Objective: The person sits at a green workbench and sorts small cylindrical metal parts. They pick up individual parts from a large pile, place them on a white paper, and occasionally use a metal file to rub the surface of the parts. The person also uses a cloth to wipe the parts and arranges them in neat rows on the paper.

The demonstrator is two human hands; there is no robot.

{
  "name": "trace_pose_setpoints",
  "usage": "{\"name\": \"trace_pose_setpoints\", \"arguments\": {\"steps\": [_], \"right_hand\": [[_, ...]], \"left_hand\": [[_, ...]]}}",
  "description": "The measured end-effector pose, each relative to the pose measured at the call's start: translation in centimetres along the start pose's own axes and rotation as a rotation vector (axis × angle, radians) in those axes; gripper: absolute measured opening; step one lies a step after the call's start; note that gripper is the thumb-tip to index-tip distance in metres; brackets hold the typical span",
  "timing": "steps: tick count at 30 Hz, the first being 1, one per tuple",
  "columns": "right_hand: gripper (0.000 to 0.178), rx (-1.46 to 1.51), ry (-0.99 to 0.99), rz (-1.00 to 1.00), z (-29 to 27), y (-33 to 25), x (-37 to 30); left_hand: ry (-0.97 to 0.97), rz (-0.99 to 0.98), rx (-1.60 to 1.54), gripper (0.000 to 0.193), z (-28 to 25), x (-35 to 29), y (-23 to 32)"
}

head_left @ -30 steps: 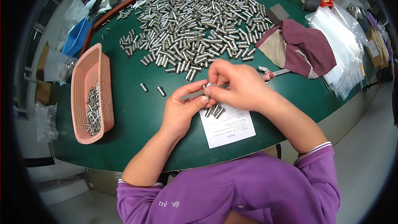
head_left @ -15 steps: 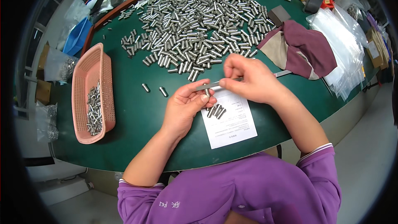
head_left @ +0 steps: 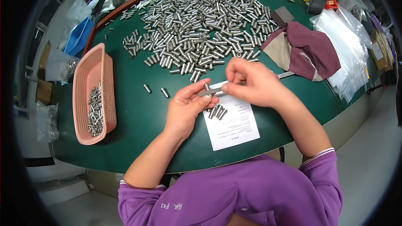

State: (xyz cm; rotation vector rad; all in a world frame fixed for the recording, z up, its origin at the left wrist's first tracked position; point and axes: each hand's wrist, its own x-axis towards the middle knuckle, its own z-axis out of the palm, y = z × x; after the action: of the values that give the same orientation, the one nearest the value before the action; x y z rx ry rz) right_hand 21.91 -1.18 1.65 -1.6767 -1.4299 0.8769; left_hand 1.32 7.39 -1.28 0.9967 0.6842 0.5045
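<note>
My left hand point(head_left: 187, 108) pinches a small metal cylinder point(head_left: 207, 88) upright between thumb and fingers, just above a white printed sheet point(head_left: 231, 124). My right hand point(head_left: 251, 81) grips a thin flat metal tool point(head_left: 211, 91) whose tip meets the cylinder. A few more cylinders point(head_left: 217, 112) lie together on the sheet under my left fingers. Beyond my hands spreads a large heap of metal cylinders point(head_left: 197, 29) on the green table point(head_left: 138, 117).
A pink plastic basket point(head_left: 93, 94) holding several cylinders stands at the left. Two loose cylinders point(head_left: 155, 91) lie between it and my hands. A maroon cloth point(head_left: 305, 50) and clear plastic bags point(head_left: 347, 46) lie at the right, a blue bin point(head_left: 79, 35) at far left.
My right hand has lifted and shifted a little to the right, drawing the thin tool out toward the cylinder. My left hand has stayed over the sheet, still holding its cylinder.
</note>
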Motion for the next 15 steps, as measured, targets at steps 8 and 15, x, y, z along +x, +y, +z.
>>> {"name": "trace_pose_setpoints", "arguments": {"steps": [8, 15], "right_hand": [[0.028, -0.126, 0.094, 0.011, -2.5, 1.2, -0.3], [0.027, -0.005, -0.008, -0.112, 1.5, -0.8, 0.4]], "left_hand": [[0.012, -0.026, 0.026, 0.04, 0.0, -0.4, 0.3], [0.034, -0.038, 0.066, 0.038, 0.5, -0.4, 0.5]]}}
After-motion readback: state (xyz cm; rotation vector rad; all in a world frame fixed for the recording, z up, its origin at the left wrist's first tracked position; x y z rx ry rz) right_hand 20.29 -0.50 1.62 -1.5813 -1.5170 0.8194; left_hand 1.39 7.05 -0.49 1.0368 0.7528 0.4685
